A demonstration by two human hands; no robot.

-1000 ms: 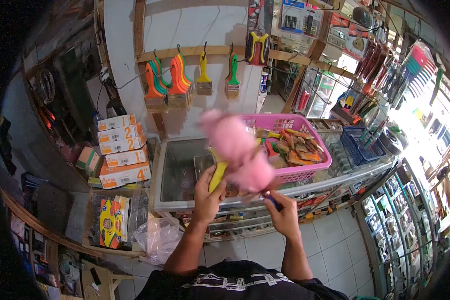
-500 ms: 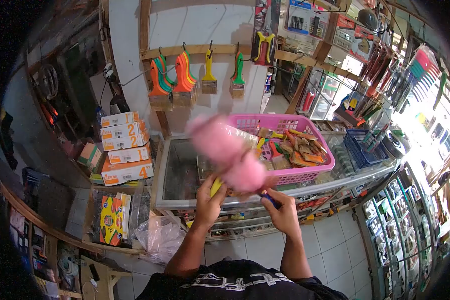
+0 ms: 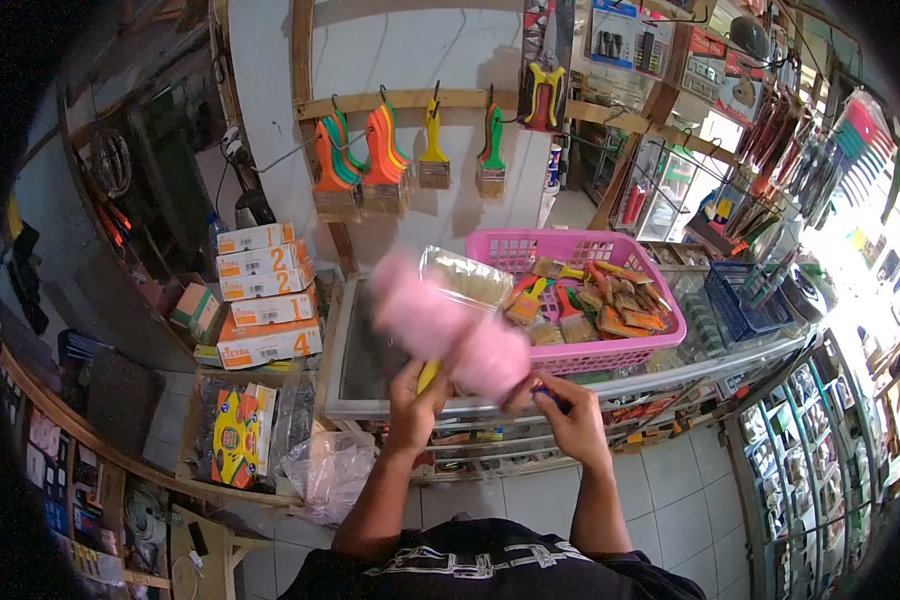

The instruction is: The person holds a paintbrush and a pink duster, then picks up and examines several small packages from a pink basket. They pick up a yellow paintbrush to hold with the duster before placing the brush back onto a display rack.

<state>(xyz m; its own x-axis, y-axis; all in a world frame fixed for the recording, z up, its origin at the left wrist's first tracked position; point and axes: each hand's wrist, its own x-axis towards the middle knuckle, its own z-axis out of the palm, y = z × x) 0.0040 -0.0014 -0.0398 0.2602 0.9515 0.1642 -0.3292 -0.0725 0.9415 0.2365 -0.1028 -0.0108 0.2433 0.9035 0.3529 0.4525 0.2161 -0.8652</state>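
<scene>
- Where the far-left wall curves away, stacked white-and-orange boxes [image 3: 263,295] numbered 1, 2, 2, 1, 4 sit beside a dark shelf; a clear plastic bag [image 3: 327,472] lies on the floor below them.
- Above, paintbrushes [image 3: 380,160] with orange, yellow and green handles hang on hooks from a wooden rail.
- Left hand [image 3: 411,403]: raised in front of the glass counter [image 3: 355,350], fingers curled tight around a yellow handle [image 3: 428,377]. The handle's upper end is hidden behind pink fluff.
- Pink duster [image 3: 450,325]: blurred, fluffy, lying diagonally from upper left down to lower right, over the counter's near edge and between the two hands. A clear wrapped brush [image 3: 465,278] shows just behind its top.
- Right hand [image 3: 568,428]: closed in a fist on a dark blue grip [image 3: 550,398] at the duster's lower right end, thumb on top.
- Pink basket [image 3: 610,300]: on the counter, just right of and behind the duster, holding a heap of small paintbrushes in packets.
- Blue basket [image 3: 735,300]: further right on the counter, well apart from the hands.
- Far right: glass display cases [image 3: 820,440] and racks of hanging tools, brightly lit.
</scene>
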